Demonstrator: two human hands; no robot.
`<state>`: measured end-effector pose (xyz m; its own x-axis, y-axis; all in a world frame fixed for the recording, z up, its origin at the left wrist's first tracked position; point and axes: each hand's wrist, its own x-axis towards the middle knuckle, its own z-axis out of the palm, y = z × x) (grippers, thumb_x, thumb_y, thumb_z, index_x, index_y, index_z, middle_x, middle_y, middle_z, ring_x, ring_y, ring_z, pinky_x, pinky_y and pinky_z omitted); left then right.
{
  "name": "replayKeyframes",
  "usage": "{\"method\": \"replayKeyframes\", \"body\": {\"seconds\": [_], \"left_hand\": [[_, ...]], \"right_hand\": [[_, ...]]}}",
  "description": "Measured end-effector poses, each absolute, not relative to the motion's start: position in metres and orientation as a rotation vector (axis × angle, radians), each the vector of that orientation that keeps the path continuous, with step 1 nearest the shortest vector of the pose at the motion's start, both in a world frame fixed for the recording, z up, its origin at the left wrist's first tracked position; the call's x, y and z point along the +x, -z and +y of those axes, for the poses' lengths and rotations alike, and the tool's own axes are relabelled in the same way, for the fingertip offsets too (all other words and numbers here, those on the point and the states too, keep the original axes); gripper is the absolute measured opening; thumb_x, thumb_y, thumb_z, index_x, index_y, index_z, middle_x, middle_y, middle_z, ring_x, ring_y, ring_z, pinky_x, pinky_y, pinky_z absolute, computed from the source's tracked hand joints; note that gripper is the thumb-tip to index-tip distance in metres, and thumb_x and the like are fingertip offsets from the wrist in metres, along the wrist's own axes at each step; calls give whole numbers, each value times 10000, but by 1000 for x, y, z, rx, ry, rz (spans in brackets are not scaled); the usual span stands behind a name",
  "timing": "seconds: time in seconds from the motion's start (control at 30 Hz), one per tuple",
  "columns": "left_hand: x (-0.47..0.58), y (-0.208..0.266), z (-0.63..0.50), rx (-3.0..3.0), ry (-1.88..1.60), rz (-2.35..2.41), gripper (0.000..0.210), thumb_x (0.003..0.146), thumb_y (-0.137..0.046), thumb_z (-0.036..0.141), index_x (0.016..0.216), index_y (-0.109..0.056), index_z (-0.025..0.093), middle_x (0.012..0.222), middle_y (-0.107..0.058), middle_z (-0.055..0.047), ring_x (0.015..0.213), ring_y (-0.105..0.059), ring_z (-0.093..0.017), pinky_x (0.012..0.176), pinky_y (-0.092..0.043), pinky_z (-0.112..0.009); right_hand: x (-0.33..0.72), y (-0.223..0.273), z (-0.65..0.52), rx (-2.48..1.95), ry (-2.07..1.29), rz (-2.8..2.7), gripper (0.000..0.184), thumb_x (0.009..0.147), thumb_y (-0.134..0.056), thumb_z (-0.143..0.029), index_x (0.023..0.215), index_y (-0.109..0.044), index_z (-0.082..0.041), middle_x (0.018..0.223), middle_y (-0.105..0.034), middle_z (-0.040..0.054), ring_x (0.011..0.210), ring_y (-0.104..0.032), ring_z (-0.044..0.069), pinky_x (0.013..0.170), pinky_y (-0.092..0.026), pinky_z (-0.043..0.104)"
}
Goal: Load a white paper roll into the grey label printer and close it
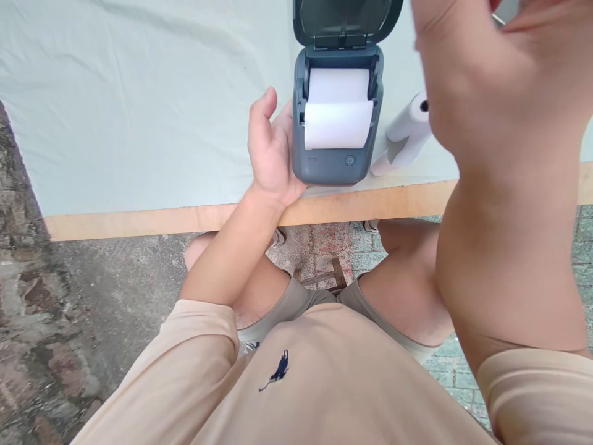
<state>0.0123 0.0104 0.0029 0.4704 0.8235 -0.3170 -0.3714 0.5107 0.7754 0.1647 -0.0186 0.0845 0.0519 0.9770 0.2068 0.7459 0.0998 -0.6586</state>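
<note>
Left grip (271, 148) loose beside open printer (337, 123), right grip (486, 80) raised, released

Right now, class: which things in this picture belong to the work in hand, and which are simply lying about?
In hand:
- grey plastic label printer with open lid, steadied by the left hand
- white paper roll loaded inside it
- right hand, raised, holding nothing visible

Lying about:
- spare white paper rolls beside the printer
- pale green cloth-covered table
</note>
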Motion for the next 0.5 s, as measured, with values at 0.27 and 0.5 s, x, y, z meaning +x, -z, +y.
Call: {"method": "replayKeyframes", "body": {"seconds": [0.27, 0.5], "left_hand": [[14, -1, 2, 697, -823, 821, 528, 734, -457, 648, 1028, -642, 251, 535, -516, -22, 945, -666, -286, 758, -553, -395], [14, -4, 2, 827, -796, 596, 297, 827, -417, 458, 981, -620, 306, 825, -640, -48, 1102, -579, -282, 746, -533, -390]], "right_hand": [[161, -80, -16, -1981, -203, -2307, 378, 771, -484, -319, 1131, -591, -272, 1183, -567, 45, 1187, -454, 387, 857, -393, 569], [157, -78, -19, -2078, -211, -2364, 226, 712, -440, -129, 889, -554, -209, 856, -597, 67, 1110, -524, 337, 891, -375, 593]]}}
